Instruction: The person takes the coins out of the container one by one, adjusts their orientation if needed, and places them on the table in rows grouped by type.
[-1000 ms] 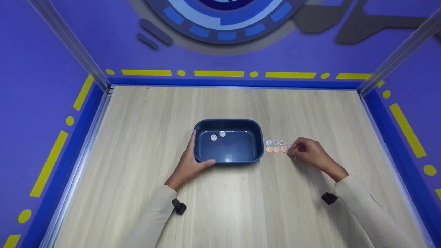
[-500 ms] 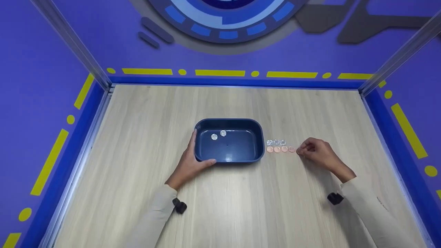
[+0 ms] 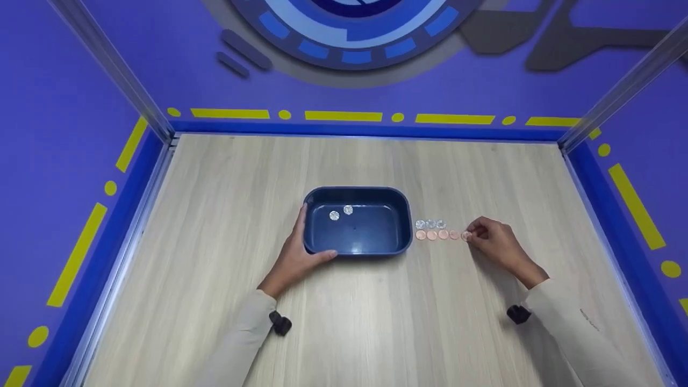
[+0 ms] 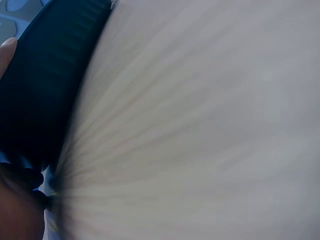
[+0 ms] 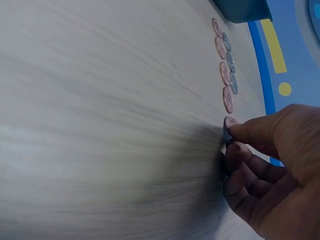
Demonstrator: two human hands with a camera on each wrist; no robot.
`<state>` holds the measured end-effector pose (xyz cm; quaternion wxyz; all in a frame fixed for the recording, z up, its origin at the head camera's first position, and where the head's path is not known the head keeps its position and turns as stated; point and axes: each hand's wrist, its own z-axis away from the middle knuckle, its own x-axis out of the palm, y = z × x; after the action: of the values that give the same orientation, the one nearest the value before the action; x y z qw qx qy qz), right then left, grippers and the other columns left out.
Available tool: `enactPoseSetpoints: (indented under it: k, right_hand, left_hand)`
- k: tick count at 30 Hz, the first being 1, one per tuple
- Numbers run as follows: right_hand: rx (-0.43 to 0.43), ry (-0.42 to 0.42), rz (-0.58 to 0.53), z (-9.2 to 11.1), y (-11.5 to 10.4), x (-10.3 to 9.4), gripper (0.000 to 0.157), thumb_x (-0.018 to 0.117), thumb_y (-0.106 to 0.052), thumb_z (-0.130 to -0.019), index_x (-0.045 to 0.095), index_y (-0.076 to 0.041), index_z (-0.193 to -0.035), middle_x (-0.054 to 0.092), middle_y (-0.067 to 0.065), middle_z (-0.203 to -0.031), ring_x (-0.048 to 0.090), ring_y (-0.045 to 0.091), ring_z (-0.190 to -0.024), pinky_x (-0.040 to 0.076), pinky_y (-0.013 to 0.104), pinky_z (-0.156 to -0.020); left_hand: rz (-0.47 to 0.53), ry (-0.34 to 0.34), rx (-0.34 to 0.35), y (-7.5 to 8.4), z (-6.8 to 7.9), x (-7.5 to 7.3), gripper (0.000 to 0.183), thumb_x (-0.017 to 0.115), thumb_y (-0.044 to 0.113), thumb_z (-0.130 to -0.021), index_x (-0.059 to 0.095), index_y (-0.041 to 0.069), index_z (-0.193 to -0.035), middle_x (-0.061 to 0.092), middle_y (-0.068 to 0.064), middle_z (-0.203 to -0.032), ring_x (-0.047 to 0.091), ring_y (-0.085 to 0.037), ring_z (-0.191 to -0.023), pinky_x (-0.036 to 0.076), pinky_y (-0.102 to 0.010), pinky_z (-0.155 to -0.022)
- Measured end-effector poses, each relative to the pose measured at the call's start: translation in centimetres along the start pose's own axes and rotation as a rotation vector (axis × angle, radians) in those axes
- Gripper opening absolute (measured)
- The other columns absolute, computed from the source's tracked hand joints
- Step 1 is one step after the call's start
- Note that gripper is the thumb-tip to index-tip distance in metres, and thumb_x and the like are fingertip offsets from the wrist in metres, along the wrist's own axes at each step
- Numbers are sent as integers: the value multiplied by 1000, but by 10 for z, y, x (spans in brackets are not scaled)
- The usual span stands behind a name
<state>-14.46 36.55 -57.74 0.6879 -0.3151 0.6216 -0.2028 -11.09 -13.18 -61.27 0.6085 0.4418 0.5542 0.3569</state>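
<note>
A dark blue rectangular tub (image 3: 355, 252) stands mid-table in the head view, two silver coins (image 3: 334, 215) lying on its floor. My left hand (image 3: 296, 262) grips the tub's left end, thumb along the front rim and fingers against the side wall. To the right of the tub, a row of copper coins (image 3: 432, 235) runs just in front of a row of three silver coins (image 3: 430, 224). At the right end of the copper row, my right hand (image 3: 495, 241) pinches a copper coin (image 5: 230, 121) between thumb and forefinger, the other fingers curled beneath.
A pale wood-grain table (image 3: 344, 322) fills the booth floor. Blue-purple panels with yellow dashes (image 3: 344, 115) and metal corner posts (image 3: 623, 80) close it in at the back and sides. A black wrist device (image 3: 280, 323) sits on each sleeve.
My right hand has moved right along the copper row, leaving a fourth copper coin in line, and holds another at the row's end. The left hand and tub stay put.
</note>
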Motion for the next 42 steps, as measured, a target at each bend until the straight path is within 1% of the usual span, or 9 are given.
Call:
enactPoseSetpoints:
  k: [5, 9, 18, 22, 28, 31, 34, 38, 42]
  right_hand:
    - [-28, 21, 49, 1, -1, 3, 12, 76, 6, -99, 74, 6, -110, 76, 17, -101, 72, 28, -91, 52, 19, -73]
    - [-49, 25, 77, 1, -2, 4, 14, 76, 6, -98, 74, 7, -113, 75, 18, -102, 72, 28, -90, 53, 23, -73]
    - [-63, 32, 116, 0, 2, 8, 13, 76, 5, -99, 74, 7, -111, 74, 17, -101, 70, 26, -89, 54, 27, -74]
    - [-71, 25, 124, -1, 0, 6, 12, 78, 2, -99, 75, 6, -110, 74, 16, -101, 69, 25, -88, 54, 27, -74]
    - [-84, 32, 72, -5, -17, -2, 17, 79, 1, -99, 74, 8, -114, 75, 18, -101, 74, 29, -87, 54, 22, -71]
    - [-93, 34, 53, -7, -29, -5, 18, 77, 4, -99, 74, 9, -115, 76, 20, -103, 74, 32, -90, 54, 22, -72]
    - [-104, 35, 49, -9, -40, -4, 17, 76, 4, -99, 74, 9, -115, 76, 19, -104, 75, 33, -91, 55, 23, -72]
    - [-117, 14, 39, -11, -56, 0, 17, 76, 3, -99, 75, 8, -115, 77, 17, -104, 74, 30, -91, 56, 22, -71]
    - [-155, -2, 29, -16, -74, 3, 16, 77, 2, -99, 75, 6, -115, 77, 15, -104, 74, 28, -91, 57, 23, -73]
  left_hand:
    - [-6, -1, 2, 0, 1, 0, 135, 98, 41, -83, 4, 34, -179, 17, -6, -184, 24, -30, -166, 24, -56, -132]
    - [-16, -6, -3, -1, 1, 0, 135, 98, 42, -83, 3, 35, -179, 17, -5, -184, 23, -28, -166, 25, -55, -132]
    - [-13, 1, 13, -1, -1, 0, 135, 98, 42, -83, 4, 27, -180, 17, -10, -184, 24, -32, -166, 24, -55, -133]
    - [-13, 1, 15, -1, 0, 0, 136, 98, 41, -83, 4, 27, -180, 17, -9, -184, 24, -31, -166, 23, -54, -133]
    - [-25, 1, 8, 0, -1, 0, 136, 98, 42, -82, 4, 31, -179, 17, -9, -184, 24, -31, -166, 24, -55, -133]
    - [-27, 2, 12, 0, -1, 0, 136, 98, 44, -82, 3, 30, -179, 17, -10, -184, 24, -33, -166, 24, -55, -133]
    - [-31, 2, 9, 0, -1, 0, 136, 98, 42, -83, 3, 31, -179, 17, -10, -184, 24, -32, -166, 24, -55, -132]
    - [-31, -1, 1, 1, 0, 0, 135, 99, 39, -83, 3, 33, -179, 18, -8, -183, 26, -31, -165, 26, -54, -132]
    - [-24, 3, 2, 0, 1, 0, 135, 99, 40, -83, 4, 32, -179, 19, -9, -183, 26, -31, -165, 26, -55, -132]
